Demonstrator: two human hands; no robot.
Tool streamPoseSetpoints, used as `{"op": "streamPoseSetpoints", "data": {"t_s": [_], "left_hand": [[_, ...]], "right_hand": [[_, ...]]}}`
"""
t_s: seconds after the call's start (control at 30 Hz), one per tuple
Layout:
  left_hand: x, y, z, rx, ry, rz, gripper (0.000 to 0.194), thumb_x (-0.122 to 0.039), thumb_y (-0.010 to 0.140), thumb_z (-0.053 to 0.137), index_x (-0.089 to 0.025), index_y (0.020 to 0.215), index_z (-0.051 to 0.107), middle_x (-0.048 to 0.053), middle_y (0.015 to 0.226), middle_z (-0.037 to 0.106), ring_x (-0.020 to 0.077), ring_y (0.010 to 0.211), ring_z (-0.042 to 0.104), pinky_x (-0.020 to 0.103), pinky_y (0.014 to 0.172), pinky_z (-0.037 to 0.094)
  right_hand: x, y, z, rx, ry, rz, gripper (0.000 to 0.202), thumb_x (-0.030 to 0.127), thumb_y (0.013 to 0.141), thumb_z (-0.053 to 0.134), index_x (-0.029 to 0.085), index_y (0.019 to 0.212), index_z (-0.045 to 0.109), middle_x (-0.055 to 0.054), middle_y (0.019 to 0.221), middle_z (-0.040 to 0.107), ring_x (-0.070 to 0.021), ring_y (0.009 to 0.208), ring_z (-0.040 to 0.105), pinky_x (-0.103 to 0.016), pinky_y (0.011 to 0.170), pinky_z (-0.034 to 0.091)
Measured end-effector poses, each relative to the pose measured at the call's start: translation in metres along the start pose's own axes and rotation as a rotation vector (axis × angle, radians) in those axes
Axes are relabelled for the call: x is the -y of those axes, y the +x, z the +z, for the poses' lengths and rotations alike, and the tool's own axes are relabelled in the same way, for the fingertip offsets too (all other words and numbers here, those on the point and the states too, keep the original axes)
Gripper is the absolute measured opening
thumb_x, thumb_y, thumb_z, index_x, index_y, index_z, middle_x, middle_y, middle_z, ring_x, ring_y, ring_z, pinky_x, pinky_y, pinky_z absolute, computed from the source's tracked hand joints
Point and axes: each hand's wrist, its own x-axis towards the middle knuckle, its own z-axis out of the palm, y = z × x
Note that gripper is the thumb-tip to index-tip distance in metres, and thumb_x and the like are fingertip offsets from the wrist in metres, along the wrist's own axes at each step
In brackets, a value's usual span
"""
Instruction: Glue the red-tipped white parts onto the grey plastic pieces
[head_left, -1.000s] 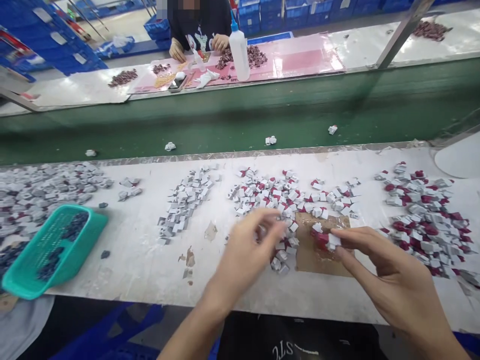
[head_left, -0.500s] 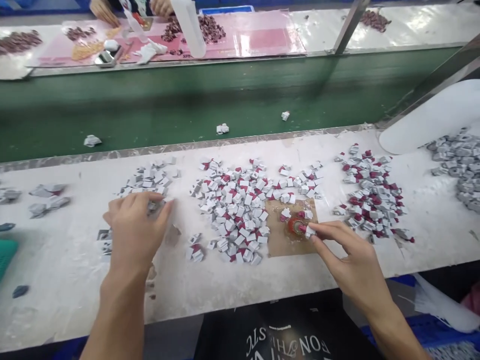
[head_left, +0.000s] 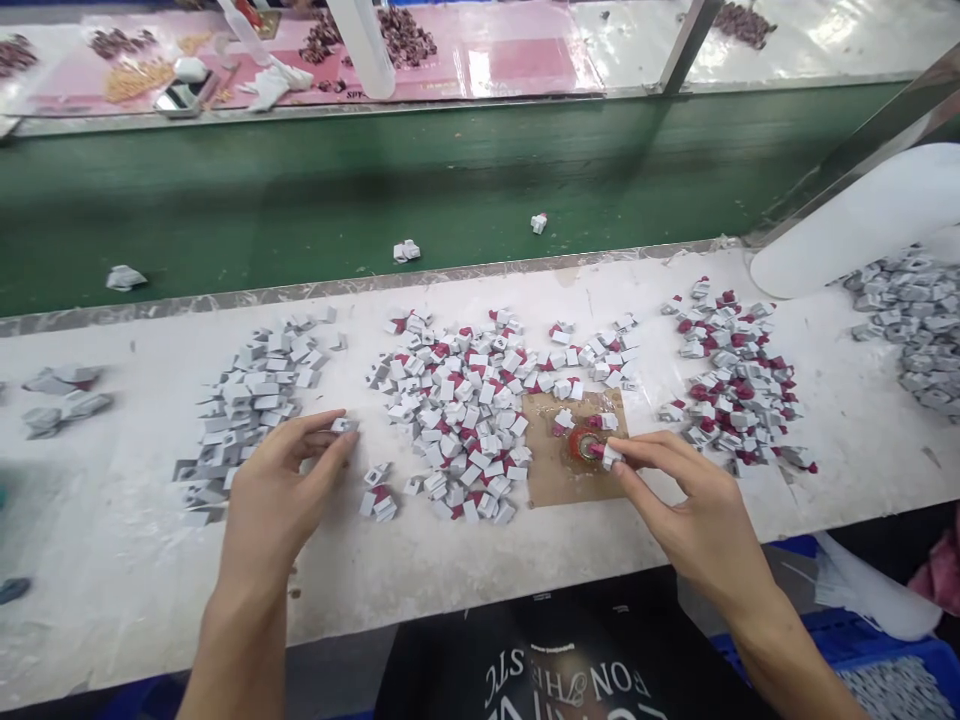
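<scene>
My left hand (head_left: 289, 485) pinches a small grey plastic block (head_left: 344, 426) between thumb and forefinger, just right of a pile of plain grey blocks (head_left: 262, 375). My right hand (head_left: 686, 500) grips a grey and dark-red piece (head_left: 611, 455) by its grey end. Its red end sits at the mouth of a small round red-rimmed pot (head_left: 582, 446); whether it touches what is inside, I cannot tell. The pot rests on a brown cardboard square (head_left: 559, 485), with a couple of grey and red pieces beside it. Between my hands spreads a large pile of grey and red pieces (head_left: 465, 410).
Another pile of grey and red pieces (head_left: 731, 370) lies right of the cardboard. A white tube (head_left: 855, 220) slants over the right side near more grey parts (head_left: 930, 330). Beyond the table runs a green belt (head_left: 300, 200) with a few pieces on it.
My left hand has drawn back from the grey pile to the right, now with a block in its fingertips. My right hand stays at the pot. Pieces on the belt appear shifted left.
</scene>
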Motion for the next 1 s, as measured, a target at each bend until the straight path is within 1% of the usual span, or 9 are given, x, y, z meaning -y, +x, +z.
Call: {"op": "streamPoseSetpoints", "data": {"t_s": [0.13,0.23,0.3,0.4,0.47,0.53,0.67,0.87,1.0], "left_hand": [[-0.011,-0.006,0.003,-0.037,-0.215,0.003,0.022,-0.048,0.094,0.094,-0.034,0.109,0.085,-0.002,0.110,0.086,0.0327,0.111,0.081,0.047,0.103,0.067],[-0.040,-0.015,0.009,-0.013,-0.433,0.066,0.021,-0.037,0.090,0.102,-0.033,0.104,0.088,-0.003,0.107,0.089,0.0302,0.109,0.085,0.046,0.100,0.072],[-0.068,-0.024,0.019,0.110,-0.550,0.114,0.020,-0.031,0.089,0.103,-0.035,0.105,0.091,-0.002,0.099,0.089,0.0259,0.092,0.085,0.042,0.084,0.076],[-0.112,-0.039,0.039,0.427,-0.716,0.184,0.018,-0.027,0.091,0.102,-0.033,0.106,0.094,0.000,0.089,0.087,0.0201,0.075,0.081,0.034,0.067,0.074],[-0.135,-0.046,0.054,0.613,-0.848,0.189,0.018,-0.026,0.089,0.104,-0.030,0.103,0.095,0.002,0.089,0.087,0.0194,0.077,0.083,0.030,0.068,0.073],[-0.150,-0.048,0.065,0.731,-0.960,0.149,0.018,-0.026,0.087,0.106,-0.027,0.101,0.095,0.004,0.096,0.091,0.0216,0.087,0.087,0.031,0.076,0.076],[-0.158,-0.045,0.076,0.830,-1.051,0.073,0.022,-0.023,0.083,0.109,-0.023,0.100,0.094,0.006,0.104,0.093,0.0246,0.093,0.090,0.036,0.088,0.079],[-0.154,-0.042,0.081,0.835,-1.049,0.083,0.014,-0.016,0.090,0.102,-0.023,0.100,0.094,0.005,0.101,0.093,0.0211,0.092,0.090,0.032,0.088,0.078],[-0.154,-0.041,0.082,0.831,-1.019,0.137,0.018,-0.015,0.086,0.105,-0.025,0.096,0.095,0.004,0.097,0.091,0.0195,0.091,0.087,0.028,0.083,0.075]], "right_hand": [[0.003,0.001,-0.001,-0.022,0.110,0.078,0.015,0.028,0.110,0.081,0.032,0.120,0.093,-0.006,0.113,0.088,-0.0252,0.101,0.086,-0.036,0.081,0.071],[0.006,0.005,0.000,-0.058,0.330,0.151,0.014,0.032,0.108,0.087,0.034,0.119,0.094,-0.005,0.113,0.088,-0.0240,0.101,0.086,-0.034,0.083,0.073],[0.010,0.010,0.004,-0.078,0.493,0.194,0.014,0.037,0.107,0.091,0.035,0.120,0.095,-0.005,0.112,0.089,-0.0246,0.102,0.087,-0.036,0.087,0.075],[0.019,0.019,0.008,-0.042,0.681,0.224,0.015,0.041,0.105,0.093,0.036,0.119,0.094,-0.004,0.117,0.092,-0.0266,0.110,0.090,-0.040,0.096,0.077],[0.025,0.025,0.010,0.007,0.749,0.227,0.014,0.042,0.105,0.094,0.036,0.118,0.095,-0.004,0.118,0.094,-0.0270,0.113,0.091,-0.040,0.099,0.077],[0.029,0.029,0.011,0.027,0.783,0.227,0.014,0.042,0.104,0.095,0.036,0.117,0.095,-0.004,0.115,0.094,-0.0266,0.108,0.091,-0.040,0.095,0.077],[0.027,0.031,0.012,0.002,0.813,0.237,0.015,0.044,0.102,0.097,0.036,0.115,0.095,-0.004,0.111,0.094,-0.0260,0.101,0.091,-0.040,0.089,0.078],[0.023,0.030,0.013,0.038,0.802,0.226,0.013,0.037,0.106,0.093,0.038,0.119,0.096,-0.003,0.115,0.093,-0.0228,0.106,0.091,-0.034,0.093,0.077],[0.027,0.038,0.007,0.108,0.692,0.212,0.012,0.035,0.103,0.095,0.033,0.115,0.096,-0.004,0.109,0.091,-0.0245,0.106,0.090,-0.039,0.097,0.077]]}}
